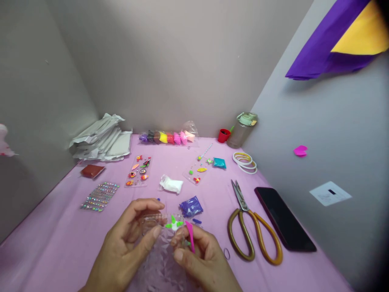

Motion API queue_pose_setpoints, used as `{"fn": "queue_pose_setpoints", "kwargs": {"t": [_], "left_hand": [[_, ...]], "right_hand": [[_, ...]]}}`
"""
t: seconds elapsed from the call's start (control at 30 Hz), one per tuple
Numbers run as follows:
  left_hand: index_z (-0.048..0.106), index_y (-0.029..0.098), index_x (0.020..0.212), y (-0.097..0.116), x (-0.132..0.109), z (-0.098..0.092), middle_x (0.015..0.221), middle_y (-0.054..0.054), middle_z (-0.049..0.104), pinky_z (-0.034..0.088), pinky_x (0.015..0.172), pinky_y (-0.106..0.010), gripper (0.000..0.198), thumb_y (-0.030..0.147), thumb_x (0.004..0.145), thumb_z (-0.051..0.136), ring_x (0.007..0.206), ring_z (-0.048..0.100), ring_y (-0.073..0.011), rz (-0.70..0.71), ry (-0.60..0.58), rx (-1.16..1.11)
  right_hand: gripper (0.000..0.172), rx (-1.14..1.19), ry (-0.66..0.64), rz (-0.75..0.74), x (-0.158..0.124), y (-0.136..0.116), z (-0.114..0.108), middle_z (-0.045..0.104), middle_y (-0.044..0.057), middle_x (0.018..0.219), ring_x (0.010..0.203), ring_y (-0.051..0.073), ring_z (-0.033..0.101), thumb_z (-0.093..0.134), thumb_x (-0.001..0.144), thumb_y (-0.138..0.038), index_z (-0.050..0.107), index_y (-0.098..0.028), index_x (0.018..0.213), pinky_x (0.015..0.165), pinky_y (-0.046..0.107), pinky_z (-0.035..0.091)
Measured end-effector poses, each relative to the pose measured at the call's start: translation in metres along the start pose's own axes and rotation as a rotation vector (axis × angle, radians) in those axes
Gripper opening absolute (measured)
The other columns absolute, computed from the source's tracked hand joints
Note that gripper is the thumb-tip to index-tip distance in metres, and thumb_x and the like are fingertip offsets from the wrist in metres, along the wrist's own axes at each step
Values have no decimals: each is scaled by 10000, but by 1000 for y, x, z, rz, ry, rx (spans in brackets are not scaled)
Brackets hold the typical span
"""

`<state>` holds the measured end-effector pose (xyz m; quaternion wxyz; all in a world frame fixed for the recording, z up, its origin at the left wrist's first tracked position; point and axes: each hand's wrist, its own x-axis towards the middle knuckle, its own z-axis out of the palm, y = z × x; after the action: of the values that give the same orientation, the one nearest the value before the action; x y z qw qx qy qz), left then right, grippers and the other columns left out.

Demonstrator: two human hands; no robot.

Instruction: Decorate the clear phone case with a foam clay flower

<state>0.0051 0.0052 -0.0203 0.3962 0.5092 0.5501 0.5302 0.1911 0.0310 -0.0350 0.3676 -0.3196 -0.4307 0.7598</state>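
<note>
My left hand (130, 239) grips a clear faceted plastic case (165, 259) by its left edge, thumb on the near side. On the upper part of the case sits a green and white clay shape (174, 223) with pointed petals. Between the fingers of my right hand (202, 253) is a pink modelling tool (190, 235), its flat end upward; these fingers are also at the right edge of the case. Just beyond lie a purple clay packet (191, 207), a small blue clay strip (197, 221) and a white clay packet (171, 184).
Scissors (243, 205) and a black phone (285, 219) lie at the right. Charm sheets (139, 172) and a rhinestone sheet (100, 196) are at the left. Farther back are white packets (105, 138), a bag of coloured clay (167, 138), a red cup (224, 136) and a bottle (242, 129).
</note>
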Motion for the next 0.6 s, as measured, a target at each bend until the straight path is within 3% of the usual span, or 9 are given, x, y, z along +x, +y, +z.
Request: {"fn": "queue_pose_setpoints", "kwargs": {"t": [0.07, 0.27, 0.6], "left_hand": [[601, 313, 1103, 0, 1, 2, 1120, -15, 650, 595, 826, -221, 251, 315, 876, 707, 980, 698, -183, -104, 10, -109], [559, 316, 1143, 1, 2, 4, 1104, -17, 649, 594, 827, -218, 355, 362, 844, 746, 987, 700, -186, -183, -70, -159], [556, 308, 1157, 0, 1, 6, 991, 2, 650, 588, 765, -207, 325, 362, 878, 712, 881, 695, -161, -192, -66, -196]], "right_hand": [[335, -4, -4, 6, 0, 1, -1, 527, -23, 773, 644, 99, 407, 833, 735, -449, 654, -189, 844, 623, 225, 319], [332, -42, -26, 14, 0, 3, -3, 497, -37, 724, 597, 95, 369, 815, 757, -462, 647, -198, 864, 569, 223, 293], [377, -90, -16, -2, 0, -2, 2, 510, -33, 710, 589, 98, 374, 819, 716, -522, 647, -200, 812, 550, 219, 299]]}}
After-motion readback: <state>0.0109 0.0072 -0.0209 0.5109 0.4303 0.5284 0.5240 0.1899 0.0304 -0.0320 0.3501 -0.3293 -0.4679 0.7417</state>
